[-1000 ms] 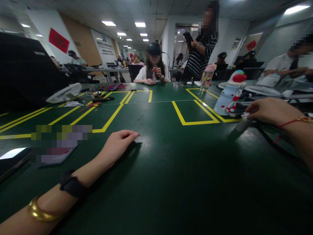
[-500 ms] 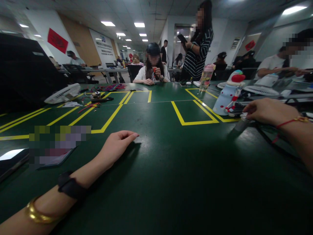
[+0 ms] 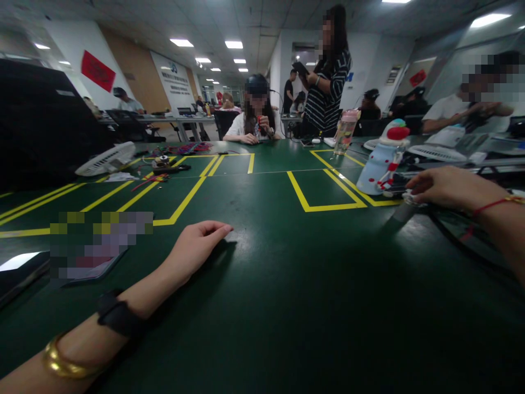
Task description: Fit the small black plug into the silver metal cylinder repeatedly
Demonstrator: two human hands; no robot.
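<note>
My left hand [image 3: 200,243] lies on the green table [image 3: 287,295], thumb and fingers pressed together, with nothing visible between them. A black band and a gold bangle circle that wrist. At the right, my right hand [image 3: 447,187] has its fingers bent down and closed on a small whitish object [image 3: 407,197]; its kind is too blurred to tell. Just beyond those fingers stands a light-blue bottle [image 3: 371,169] with a red-and-white figure hanging on it. A dark cable [image 3: 455,238] curves beneath my right wrist.
Yellow tape [image 3: 336,208] marks areas of the table. To the left lie a phone [image 3: 20,276], a pixelated flat packet [image 3: 98,254], wires [image 3: 192,148] and a white fan [image 3: 105,158]. A clear bottle [image 3: 346,134] stands farther back. A person [image 3: 254,117] sits opposite.
My right hand has shifted very slightly at the small whitish object. My left hand stays in place. The standing person in the striped top has moved a little to the left.
</note>
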